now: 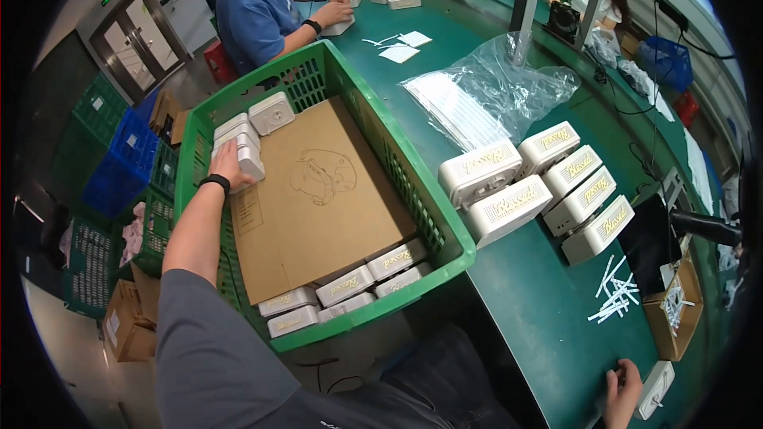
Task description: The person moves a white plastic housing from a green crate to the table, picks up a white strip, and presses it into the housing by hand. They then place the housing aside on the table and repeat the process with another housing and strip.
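Rests the left hand on a white plastic case at far left in the green crate, by the cardboard sheet; cannot tell if gripping. Curls the right hand at near right, beside a white unit on the bench; cannot tell whether holding anything.

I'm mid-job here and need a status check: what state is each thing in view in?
Left hand: laid on a white case; how firm a grip, cannot tell
Right hand: loosely curled, nothing seen in it
Green crate: open-topped, partly filled
Cardboard sheet: flat inside the crate
Clear plastic bag: crumpled
Loose white strips: heaped on the table
Small cardboard box: open
Double doors: shut
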A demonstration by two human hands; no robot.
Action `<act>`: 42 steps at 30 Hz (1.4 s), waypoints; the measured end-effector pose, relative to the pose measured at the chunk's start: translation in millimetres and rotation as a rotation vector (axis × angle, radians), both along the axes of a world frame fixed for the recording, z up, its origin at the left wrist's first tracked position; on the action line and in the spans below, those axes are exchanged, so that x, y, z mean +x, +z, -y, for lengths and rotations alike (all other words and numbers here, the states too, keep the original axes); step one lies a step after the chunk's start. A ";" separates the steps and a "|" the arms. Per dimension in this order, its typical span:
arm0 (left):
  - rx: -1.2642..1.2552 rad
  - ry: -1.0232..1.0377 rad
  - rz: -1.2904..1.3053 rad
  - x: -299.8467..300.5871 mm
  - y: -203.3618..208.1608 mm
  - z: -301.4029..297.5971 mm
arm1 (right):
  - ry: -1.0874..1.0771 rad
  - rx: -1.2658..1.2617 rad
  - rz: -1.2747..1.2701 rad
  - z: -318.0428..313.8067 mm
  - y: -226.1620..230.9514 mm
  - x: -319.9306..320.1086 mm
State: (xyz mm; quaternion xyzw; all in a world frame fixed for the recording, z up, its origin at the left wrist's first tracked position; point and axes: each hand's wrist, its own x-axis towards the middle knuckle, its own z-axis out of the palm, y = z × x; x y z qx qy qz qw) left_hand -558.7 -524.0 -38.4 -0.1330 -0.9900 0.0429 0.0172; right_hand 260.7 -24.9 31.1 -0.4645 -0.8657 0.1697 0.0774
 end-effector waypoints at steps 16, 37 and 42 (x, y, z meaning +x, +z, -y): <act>-0.138 -0.157 -0.031 -29.3 8.9 24.9 | 0.149 0.190 0.302 23.0 15.3 -4.9; 1.124 -0.598 0.433 113.6 135.8 -90.1 | 0.218 0.079 -0.020 16.1 4.8 -8.5; 1.083 -0.830 0.535 247.2 222.2 -189.0 | 0.256 0.024 -0.139 0.2 -3.5 -13.4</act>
